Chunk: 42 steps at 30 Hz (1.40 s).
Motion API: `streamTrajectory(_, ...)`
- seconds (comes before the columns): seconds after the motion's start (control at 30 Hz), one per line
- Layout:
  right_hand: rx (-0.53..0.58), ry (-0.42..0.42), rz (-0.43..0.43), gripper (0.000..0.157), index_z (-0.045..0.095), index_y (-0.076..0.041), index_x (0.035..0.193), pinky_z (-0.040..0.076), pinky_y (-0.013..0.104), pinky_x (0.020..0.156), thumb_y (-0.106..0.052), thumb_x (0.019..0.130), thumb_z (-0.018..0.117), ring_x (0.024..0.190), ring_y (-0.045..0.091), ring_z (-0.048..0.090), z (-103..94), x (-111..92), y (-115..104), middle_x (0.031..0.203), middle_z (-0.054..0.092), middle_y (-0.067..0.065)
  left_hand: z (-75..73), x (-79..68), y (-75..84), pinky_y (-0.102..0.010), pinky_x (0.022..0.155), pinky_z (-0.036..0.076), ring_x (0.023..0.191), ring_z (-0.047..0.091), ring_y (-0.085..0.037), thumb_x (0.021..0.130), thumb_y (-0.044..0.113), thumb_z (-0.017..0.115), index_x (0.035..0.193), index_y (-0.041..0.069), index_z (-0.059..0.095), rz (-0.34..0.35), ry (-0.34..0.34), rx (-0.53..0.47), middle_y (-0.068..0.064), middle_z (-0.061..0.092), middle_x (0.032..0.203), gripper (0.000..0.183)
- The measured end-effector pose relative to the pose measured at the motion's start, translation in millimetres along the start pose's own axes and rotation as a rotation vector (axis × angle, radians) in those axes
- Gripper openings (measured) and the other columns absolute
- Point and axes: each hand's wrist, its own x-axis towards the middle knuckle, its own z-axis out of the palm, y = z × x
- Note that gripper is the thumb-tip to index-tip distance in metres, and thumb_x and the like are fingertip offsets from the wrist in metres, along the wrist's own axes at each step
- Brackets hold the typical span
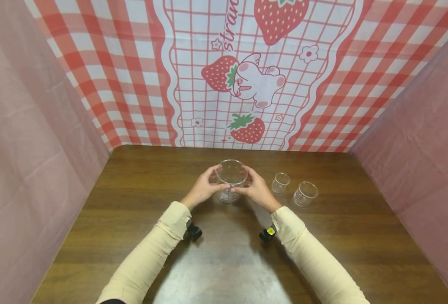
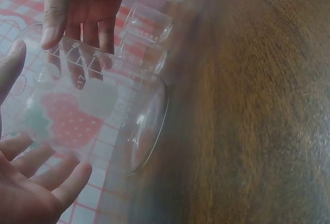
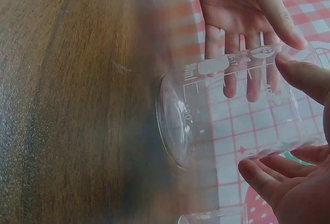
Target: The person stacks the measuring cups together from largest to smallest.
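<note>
1. A large clear glass beaker with white graduation marks (image 1: 230,180) stands upright at the centre of a dark brown wooden table (image 1: 132,219).
2. The left hand (image 1: 203,189) cups it from 9 o'clock and the right hand (image 1: 257,190) from 3 o'clock, fingers curved round its wall.
3. Two small clear glass beakers (image 1: 280,182) (image 1: 305,193) stand at 3 o'clock, apart from the right hand.
4. A red-checked strawberry-print backdrop (image 1: 247,76) hangs at 12 o'clock.

Long cream sleeves, softly creased, covering both arms to the wrists. Left hand (image 1: 202,188) and right hand (image 1: 257,191) bare. Small black wrist camera under each cuff, the right one (image 1: 267,234) bearing a yellow mark.
</note>
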Motion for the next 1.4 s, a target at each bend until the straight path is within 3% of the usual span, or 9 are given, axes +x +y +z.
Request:
streamTrajectory(0.43, 0.001, -0.004, 0.014, 0.086, 0.038, 0.004, 0.144, 0.059, 0.042, 0.091, -0.006, 0.073, 0.084, 0.106, 0.042, 0.065, 1.0, -2, -3, 0.130, 0.055, 0.026, -0.1, -3.2, 0.8, -0.048, 0.106, 0.049, 0.127, 0.052, -0.038, 0.081, 0.015, 0.079, 0.144, 0.003, 0.042, 0.009, 0.034, 0.041, -0.019, 0.051, 0.144, 0.074)
streamTrajectory(0.77, -0.075, 0.035, -0.068, 0.081, 0.043, 0.002, 0.141, 0.060, 0.041, 0.089, -0.011, 0.073, 0.085, 0.107, 0.037, 0.065, -2.9, -5, -12, 0.123, 0.060, 0.022, -4.1, -6.5, 8.5, -0.049, 0.106, 0.049, 0.127, 0.052, -0.039, 0.081, 0.015, 0.079, 0.143, 0.003, 0.043, 0.057, 0.034, 0.026, -0.021, 0.050, 0.143, 0.073)
streamTrajectory(1.03, -0.058, 0.053, -0.120, 0.082, 0.043, 0.003, 0.141, 0.061, 0.043, 0.086, -0.009, 0.072, 0.086, 0.108, 0.040, 0.063, -6.0, -9, -15, 0.122, 0.059, 0.026, -4.5, -12.1, 19.3, -0.054, 0.106, 0.047, 0.127, 0.051, -0.043, 0.082, 0.012, 0.077, 0.143, -0.001, 0.042, 0.068, 0.022, 0.001, -0.024, 0.049, 0.143, 0.071)
streamTrajectory(1.4, -0.032, 0.048, -0.152, 0.080, 0.044, 0.003, 0.139, 0.061, 0.041, 0.086, -0.010, 0.072, 0.086, 0.107, 0.039, 0.063, -9.8, -20, -23, 0.125, 0.060, 0.026, -3.9, -21.5, 31.3, -0.045, 0.102, 0.053, 0.124, 0.055, -0.039, 0.079, 0.016, 0.080, 0.144, 0.004, 0.042, 0.060, 0.026, -0.008, -0.019, 0.052, 0.142, 0.076)
